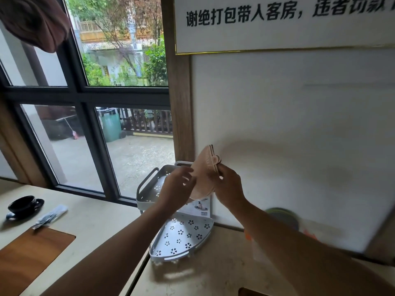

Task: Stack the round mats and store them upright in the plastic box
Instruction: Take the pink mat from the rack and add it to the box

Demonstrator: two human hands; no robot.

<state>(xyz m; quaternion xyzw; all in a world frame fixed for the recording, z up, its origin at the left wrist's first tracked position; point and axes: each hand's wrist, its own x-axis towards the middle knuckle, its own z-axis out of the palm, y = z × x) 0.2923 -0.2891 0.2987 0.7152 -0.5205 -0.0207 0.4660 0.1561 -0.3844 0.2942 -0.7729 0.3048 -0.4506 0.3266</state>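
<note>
Presently held: a stack of round mats point(203, 178), tan, carried on edge and upright between both hands, above the plastic box point(149, 189). Left hand point(177, 186): fingers curled against the near face and lower edge of the stack, thumb toward the rim. Right hand point(229, 186): closed in a pinch on the far edge of the stack, fingertips wrapped round the rim near the top, where a darker edge and a small rounded tab show. Plastic box: pale grey-white, with a looped side handle and flower-shaped cut-outs, standing on the counter point(102, 221) in the corner by the wall panel point(288, 135); the stack's lower edge appears to be at or just above its opening, though the hands hide the exact contact. Just in front of the box: a second perforated tray point(183, 238) of the same pale plastic, wedge-shaped, tilted, with a printed label card point(198, 208) behind it. Left of the counter: a black cup on a saucer point(23, 205), a wrapped packet point(51, 215) beside it, and a wooden inlay board point(27, 257). Right, low against the wall: a blurred green round object point(282, 216), partly behind the right forearm. Behind: a dark-framed window point(85, 92) onto a courtyard, and a sign point(277, 24) with Chinese lettering above.
</note>
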